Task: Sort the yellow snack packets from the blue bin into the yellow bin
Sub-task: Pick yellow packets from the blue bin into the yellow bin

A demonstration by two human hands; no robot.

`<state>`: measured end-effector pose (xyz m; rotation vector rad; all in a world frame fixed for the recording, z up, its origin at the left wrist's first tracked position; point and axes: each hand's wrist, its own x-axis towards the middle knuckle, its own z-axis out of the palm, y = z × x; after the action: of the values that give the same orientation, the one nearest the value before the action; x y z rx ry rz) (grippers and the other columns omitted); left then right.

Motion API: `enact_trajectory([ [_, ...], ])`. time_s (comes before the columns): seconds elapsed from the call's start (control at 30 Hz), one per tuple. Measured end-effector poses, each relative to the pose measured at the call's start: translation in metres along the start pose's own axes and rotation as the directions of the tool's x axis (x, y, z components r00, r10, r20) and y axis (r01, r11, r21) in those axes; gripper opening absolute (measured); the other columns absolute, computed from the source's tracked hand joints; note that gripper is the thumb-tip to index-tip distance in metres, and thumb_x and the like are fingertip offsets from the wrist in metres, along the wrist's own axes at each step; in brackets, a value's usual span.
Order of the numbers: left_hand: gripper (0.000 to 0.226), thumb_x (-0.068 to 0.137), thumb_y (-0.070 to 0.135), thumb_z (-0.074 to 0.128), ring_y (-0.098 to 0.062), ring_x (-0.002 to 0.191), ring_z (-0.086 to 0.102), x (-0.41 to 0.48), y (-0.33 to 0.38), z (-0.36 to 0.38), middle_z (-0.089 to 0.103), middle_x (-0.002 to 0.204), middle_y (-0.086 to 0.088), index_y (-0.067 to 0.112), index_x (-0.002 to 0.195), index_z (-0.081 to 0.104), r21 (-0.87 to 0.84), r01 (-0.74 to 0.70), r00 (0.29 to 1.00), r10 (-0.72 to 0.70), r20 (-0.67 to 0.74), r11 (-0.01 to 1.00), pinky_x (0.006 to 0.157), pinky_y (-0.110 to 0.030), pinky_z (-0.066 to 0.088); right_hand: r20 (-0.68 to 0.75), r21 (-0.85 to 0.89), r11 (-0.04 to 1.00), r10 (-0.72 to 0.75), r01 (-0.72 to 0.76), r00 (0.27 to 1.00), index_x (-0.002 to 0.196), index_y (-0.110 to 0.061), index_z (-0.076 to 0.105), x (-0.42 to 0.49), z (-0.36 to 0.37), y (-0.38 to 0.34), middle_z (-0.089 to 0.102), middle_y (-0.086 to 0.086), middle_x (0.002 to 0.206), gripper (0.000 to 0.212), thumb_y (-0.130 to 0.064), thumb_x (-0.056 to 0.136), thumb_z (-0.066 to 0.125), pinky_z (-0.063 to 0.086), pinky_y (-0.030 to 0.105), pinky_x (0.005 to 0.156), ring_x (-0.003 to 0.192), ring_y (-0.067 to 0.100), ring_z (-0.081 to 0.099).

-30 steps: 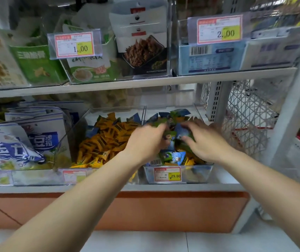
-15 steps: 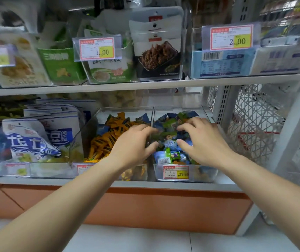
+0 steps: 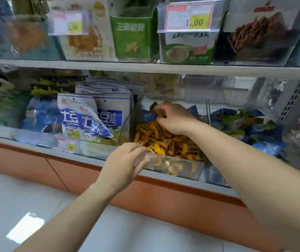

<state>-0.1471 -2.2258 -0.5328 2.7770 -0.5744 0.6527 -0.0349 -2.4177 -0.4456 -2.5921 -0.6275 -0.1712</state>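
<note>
Left hand (image 3: 125,164) at the front rim of the yellow bin (image 3: 172,168), fingers loosely extended, tips at one yellow packet (image 3: 156,150); cannot tell if it is pinched. Right hand (image 3: 174,119) over the rear of the same bin, fingers curled down among the yellow snack packets (image 3: 172,140); hold unclear. Blue bin (image 3: 216,176) just beside, on the right, on the same shelf (image 3: 91,157).

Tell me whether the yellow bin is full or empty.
Nearly full: yellow packets heap above the front wall of the yellow bin.
</note>
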Motion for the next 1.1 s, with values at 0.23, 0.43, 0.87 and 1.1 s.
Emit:
enact_trajectory([
  [0.23, 0.034, 0.09, 0.038, 0.068, -0.015, 0.107, 0.058, 0.001, -0.01, 0.004, 0.068, 0.112, 0.003, 0.017, 0.117, 0.071, -0.096, -0.031, 0.998, 0.025, -0.061, 0.995, 0.092, -0.03, 0.047, 0.053, -0.349, 0.932, 0.122, -0.096, 0.991, 0.111, -0.025, 0.062, 0.07, 0.048, 0.008, 0.06, 0.009, 0.123, 0.037, -0.053, 0.091, 0.049, 0.04, 0.046, 0.095, 0.123, 0.035, 0.045],
  [0.43, 0.052, 0.09, 0.038, 0.068, -0.001, 0.118, 0.053, 0.007, -0.004, -0.001, 0.061, 0.128, 0.011, 0.025, 0.138, 0.053, -0.421, 0.185, 0.97, -0.235, -0.07, 0.888, 0.101, -0.026, 0.045, -0.114, 0.058, 0.998, -0.001, 0.008, 0.993, 0.114, -0.025, 0.067, 0.038, 0.017, -0.005, 0.066, -0.003, 0.114, 0.027, -0.023, 0.088, 0.071, 0.044, 0.028, 0.081, 0.099, 0.01, 0.058],
  [0.87, 0.03, 0.084, 0.032, 0.076, 0.004, 0.083, 0.058, 0.018, 0.0, -0.015, 0.062, 0.087, 0.016, 0.032, 0.104, 0.054, -0.646, 0.338, 0.817, -0.554, -0.159, 0.684, 0.064, -0.014, 0.044, 0.002, 0.164, 0.986, -0.015, 0.015, 1.0, 0.124, -0.027, 0.065, 0.016, -0.007, -0.001, 0.067, -0.007, 0.122, 0.03, -0.017, 0.096, 0.059, 0.046, 0.026, 0.098, 0.112, 0.008, 0.06],
  [1.1, 0.03, 0.086, 0.031, 0.076, -0.014, 0.077, 0.065, 0.01, -0.007, -0.013, 0.062, 0.094, 0.022, 0.037, 0.11, 0.058, -0.71, 0.344, 0.816, -0.569, -0.097, 0.614, 0.07, -0.045, 0.058, 0.144, -0.296, 0.955, 0.07, -0.025, 0.987, 0.123, -0.027, 0.061, 0.091, 0.046, -0.005, 0.063, 0.003, 0.124, 0.034, -0.033, 0.09, 0.064, 0.041, 0.032, 0.085, 0.116, 0.026, 0.057],
])
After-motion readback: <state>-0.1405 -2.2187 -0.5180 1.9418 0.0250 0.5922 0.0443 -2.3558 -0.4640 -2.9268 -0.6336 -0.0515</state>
